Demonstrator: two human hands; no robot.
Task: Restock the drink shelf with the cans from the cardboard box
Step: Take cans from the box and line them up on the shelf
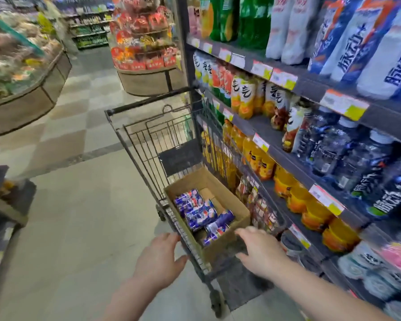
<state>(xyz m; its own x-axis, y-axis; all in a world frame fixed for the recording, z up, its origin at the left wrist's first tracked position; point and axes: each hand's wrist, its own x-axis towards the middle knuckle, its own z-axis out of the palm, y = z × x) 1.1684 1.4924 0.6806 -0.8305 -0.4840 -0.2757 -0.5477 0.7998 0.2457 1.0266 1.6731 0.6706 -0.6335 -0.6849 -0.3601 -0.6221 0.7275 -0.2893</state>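
Left hand (159, 258) and right hand (257, 249) spread wide, blue cans (202, 214) in cardboard box (225, 198), 脉动 bottles (394, 66) shelved

Wire trolley (148, 100) in a shop aisle
A round stand (148, 82) of red packets stood beyond it; another display (33, 99) curved along the left.

An open-topped brown cardboard box (192, 181) is set in the basket of a wire shopping cart (148, 144), just beside the dark drink shelf (310, 86). Blue cans (200, 213) with red and white markings are laid on their sides inside, heaped along its left wall; bare cardboard is seen at the far right.
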